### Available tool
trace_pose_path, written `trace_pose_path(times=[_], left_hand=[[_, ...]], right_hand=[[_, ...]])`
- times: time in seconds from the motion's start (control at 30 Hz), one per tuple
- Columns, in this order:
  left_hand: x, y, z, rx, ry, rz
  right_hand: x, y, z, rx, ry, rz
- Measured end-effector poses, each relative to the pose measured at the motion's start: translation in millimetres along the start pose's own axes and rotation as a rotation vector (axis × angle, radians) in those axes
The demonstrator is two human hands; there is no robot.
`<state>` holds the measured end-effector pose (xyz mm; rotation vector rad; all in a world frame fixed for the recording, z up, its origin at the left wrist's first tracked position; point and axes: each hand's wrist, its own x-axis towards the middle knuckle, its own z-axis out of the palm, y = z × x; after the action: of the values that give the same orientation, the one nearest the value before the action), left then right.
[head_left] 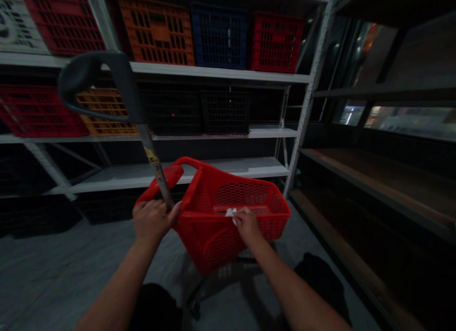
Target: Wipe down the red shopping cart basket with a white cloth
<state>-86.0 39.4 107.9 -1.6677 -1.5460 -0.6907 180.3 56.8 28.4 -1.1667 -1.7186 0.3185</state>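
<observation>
A red plastic shopping cart (pixel 210 219) with meshed sides stands in front of me. My left hand (pixel 153 219) is closed at the near end of its red push handle (pixel 171 176). Right by that thumb, a metal pole (pixel 156 165) topped with a dark grey D-shaped grip (pixel 131 91) leans up to the left; its lower end is hidden, and whether my fingers also hold it I cannot tell. My right hand (pixel 247 224) pinches a crumpled white wipe (pixel 231 212), perhaps tissue or cloth, against the cart's near rim.
Behind the cart, a white metal rack (pixel 221 73) holds orange (pixel 156 32), blue (pixel 219 36), red (pixel 278 42) and black crates (pixel 226 112). Dark wooden shelving (pixel 377 179) runs along the right, close to the cart. Grey floor (pixel 71 274) lies around the cart; my knees flank its near side.
</observation>
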Motion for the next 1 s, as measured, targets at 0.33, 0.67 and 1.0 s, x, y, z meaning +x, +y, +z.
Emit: trace_pose_path(times=[0.33, 0.67, 1.0], left_hand=[[1, -11, 10.5, -0.070, -0.001, -0.050], [-54, 56, -24.0, -0.568, 0.175, -0.051], [-101, 129, -9.2, -0.984, -0.450, -0.001]], right_hand=[[-25, 108, -116, -0.284, 0.172, 0.164], [-47, 17, -65, 0.104, 0.064, 0.289], [-42, -46, -32, 0.374, -0.246, 0.224]])
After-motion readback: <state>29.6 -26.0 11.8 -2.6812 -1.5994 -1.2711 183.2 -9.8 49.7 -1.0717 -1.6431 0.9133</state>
